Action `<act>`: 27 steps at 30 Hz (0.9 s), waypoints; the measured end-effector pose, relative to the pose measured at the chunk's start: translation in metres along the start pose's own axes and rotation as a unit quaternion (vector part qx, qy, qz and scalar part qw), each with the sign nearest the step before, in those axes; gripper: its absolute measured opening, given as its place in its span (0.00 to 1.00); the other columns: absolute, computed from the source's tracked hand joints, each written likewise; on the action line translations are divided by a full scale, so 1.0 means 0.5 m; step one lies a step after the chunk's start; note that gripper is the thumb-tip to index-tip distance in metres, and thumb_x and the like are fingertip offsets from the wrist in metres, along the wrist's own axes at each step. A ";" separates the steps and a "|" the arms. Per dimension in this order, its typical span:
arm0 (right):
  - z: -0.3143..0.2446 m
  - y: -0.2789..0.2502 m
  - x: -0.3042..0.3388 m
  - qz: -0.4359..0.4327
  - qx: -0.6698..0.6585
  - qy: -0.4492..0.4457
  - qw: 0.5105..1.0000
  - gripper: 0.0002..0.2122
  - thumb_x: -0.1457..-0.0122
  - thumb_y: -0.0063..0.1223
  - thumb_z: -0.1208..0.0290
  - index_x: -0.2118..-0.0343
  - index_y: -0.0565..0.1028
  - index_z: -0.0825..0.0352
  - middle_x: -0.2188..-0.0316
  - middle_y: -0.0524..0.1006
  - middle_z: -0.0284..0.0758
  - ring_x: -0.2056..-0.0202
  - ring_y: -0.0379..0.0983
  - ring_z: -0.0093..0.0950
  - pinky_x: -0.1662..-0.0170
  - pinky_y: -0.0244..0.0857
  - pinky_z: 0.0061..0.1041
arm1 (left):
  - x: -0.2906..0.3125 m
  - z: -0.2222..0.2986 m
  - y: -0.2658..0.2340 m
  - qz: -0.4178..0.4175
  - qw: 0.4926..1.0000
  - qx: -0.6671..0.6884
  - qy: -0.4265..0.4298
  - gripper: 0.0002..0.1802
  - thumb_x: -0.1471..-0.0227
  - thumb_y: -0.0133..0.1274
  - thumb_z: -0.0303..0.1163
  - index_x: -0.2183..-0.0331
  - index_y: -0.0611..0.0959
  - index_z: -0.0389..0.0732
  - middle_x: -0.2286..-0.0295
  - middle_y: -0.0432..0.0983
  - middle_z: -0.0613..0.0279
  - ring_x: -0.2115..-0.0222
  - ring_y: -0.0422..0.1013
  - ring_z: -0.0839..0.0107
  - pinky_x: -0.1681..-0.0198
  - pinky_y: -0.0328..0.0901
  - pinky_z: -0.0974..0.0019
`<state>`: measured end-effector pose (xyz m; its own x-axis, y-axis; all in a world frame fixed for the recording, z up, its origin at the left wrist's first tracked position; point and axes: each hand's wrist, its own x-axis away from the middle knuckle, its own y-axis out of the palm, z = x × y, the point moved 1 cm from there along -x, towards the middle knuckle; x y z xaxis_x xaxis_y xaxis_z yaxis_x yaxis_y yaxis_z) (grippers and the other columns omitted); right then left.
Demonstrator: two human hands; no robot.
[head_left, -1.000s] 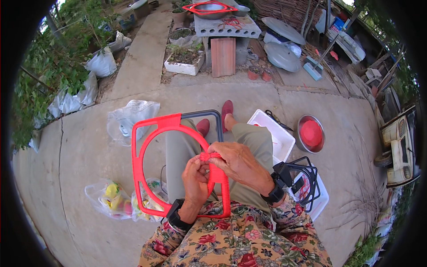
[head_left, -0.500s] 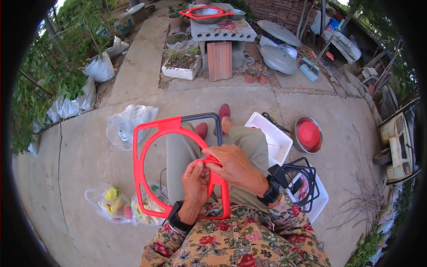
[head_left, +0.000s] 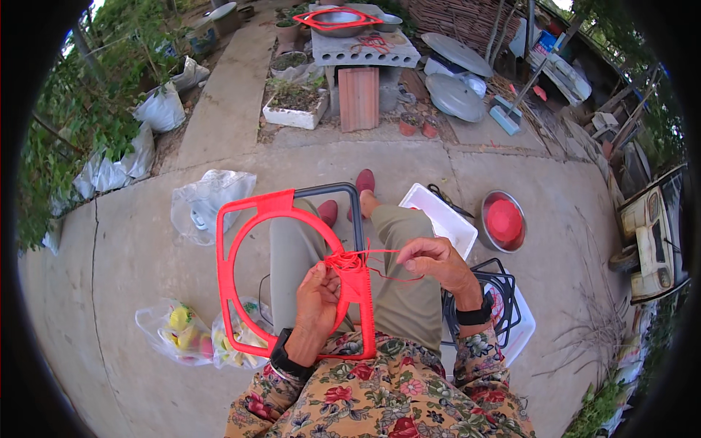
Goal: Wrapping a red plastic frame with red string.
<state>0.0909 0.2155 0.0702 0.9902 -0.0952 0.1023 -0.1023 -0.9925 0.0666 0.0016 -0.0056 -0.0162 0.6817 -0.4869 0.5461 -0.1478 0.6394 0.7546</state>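
Observation:
Across my lap lies a squarish metal frame (head_left: pixel 277 201) with a ring inside, mostly wrapped in red cord. Its far right corner is a bare black tube (head_left: pixel 355 213). On the frame's right side a loose bunch of red cord (head_left: pixel 345 260) sits where ring and side bar meet. My left hand (head_left: pixel 317 303) is closed there, its fingertips pinching the cord against the ring. Off to the right, my right hand (head_left: pixel 438 264) pinches a red strand, stretched nearly level from the bunch. A second strand sags in a loop below it.
Right of my knees are a white box (head_left: pixel 467 237), scissors (head_left: pixel 447 198), a steel bowl (head_left: pixel 485 219) with red material, and black frames (head_left: pixel 518 292) on a white tray. Bags of fruit (head_left: pixel 177 336) lie at left, a clear plastic bag (head_left: pixel 212 201) farther ahead.
My right hand has moved right, away from the left hand, drawing out the red strand. The cord bunch now shows. My left hand stays at the ring.

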 end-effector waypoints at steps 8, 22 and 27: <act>0.012 0.031 -0.002 0.021 0.032 0.019 0.999 0.08 0.45 0.51 0.74 0.66 0.78 0.70 0.71 0.74 0.27 0.70 0.67 0.15 0.65 0.62 0.16 | -0.009 0.002 -0.018 -0.036 0.999 0.022 -0.032 0.08 0.42 0.49 0.33 0.62 0.75 0.40 0.67 0.77 0.60 0.65 0.72 0.68 0.57 0.68 0.64; 0.027 0.027 0.018 0.174 0.099 -0.053 0.978 0.08 0.46 0.50 0.77 0.65 0.77 0.70 0.68 0.75 0.31 0.67 0.68 0.20 0.63 0.63 0.20 | 0.044 0.017 0.007 -0.144 0.986 -0.040 0.071 0.11 0.42 0.50 0.32 0.59 0.75 0.37 0.60 0.73 0.61 0.59 0.69 0.69 0.51 0.62 0.63; 0.003 0.044 0.015 0.306 0.353 -0.162 0.869 0.08 0.48 0.55 0.76 0.64 0.77 0.69 0.63 0.73 0.36 0.60 0.70 0.31 0.59 0.64 0.27 | 0.049 0.008 0.008 -0.113 0.967 -0.176 0.148 0.11 0.43 0.51 0.31 0.59 0.76 0.36 0.61 0.72 0.64 0.58 0.68 0.74 0.53 0.63 0.69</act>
<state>0.0964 0.1926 0.0712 0.7569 -0.5253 -0.3888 -0.6493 -0.5363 -0.5393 0.0148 -0.0175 0.0019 0.8513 -0.4788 0.2143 0.2461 0.7252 0.6430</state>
